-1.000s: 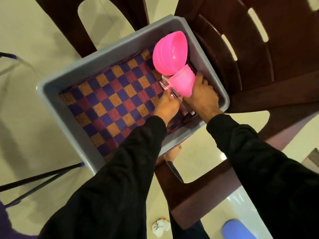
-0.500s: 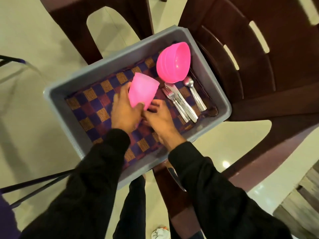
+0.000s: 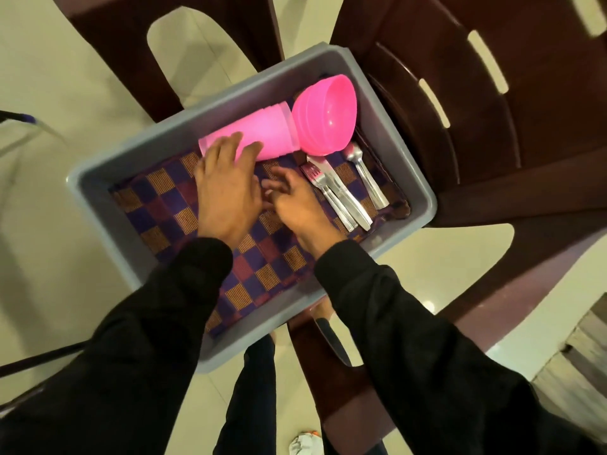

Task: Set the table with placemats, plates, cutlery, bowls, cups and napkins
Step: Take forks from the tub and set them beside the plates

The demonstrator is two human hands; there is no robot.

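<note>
Left hand (image 3: pixel 226 188) grip loose, straight fingers resting on the tipped pink cup (image 3: pixel 259 134); right hand (image 3: pixel 295 198) grip wide, holding nothing, above the checked placemat (image 3: pixel 157 205).

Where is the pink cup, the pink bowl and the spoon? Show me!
pink cup (image 3: pixel 262 133), head view, on its side wall.
pink bowl (image 3: pixel 331 110), head view, on its inside wall.
spoon (image 3: pixel 369 182), head view, on its handle.
</note>
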